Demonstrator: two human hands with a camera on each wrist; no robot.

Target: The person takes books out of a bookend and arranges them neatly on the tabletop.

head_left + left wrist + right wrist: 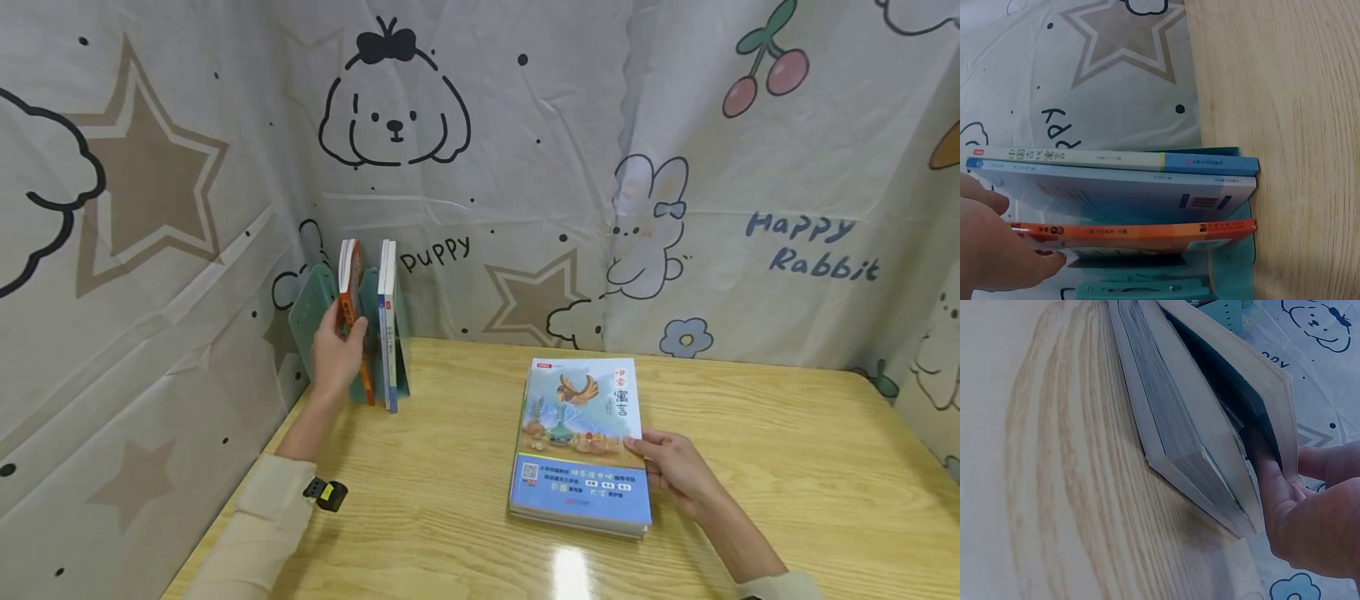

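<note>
At the left, my left hand (337, 354) pinches a thin orange-spined book (367, 385), thumb on one side and fingers on the other. It stands upright in a green bookend (311, 312); beside it stand slim books with white and blue spines (387, 333). Right of the middle lies a stack of books, the top one an illustrated blue-and-white book (581, 433). My right hand (678, 475) grips its right edge, thumb on the cover. In the right wrist view, fingers reach under the top book (1275, 394), with a gap above a thick book (1166, 394).
A wooden table (450, 467) carries everything. Behind it hangs a printed cloth (517, 167) with stars, a puppy and a rabbit, and the cloth also runs along the left and right sides. A small black device (327, 494) sits on my left sleeve.
</note>
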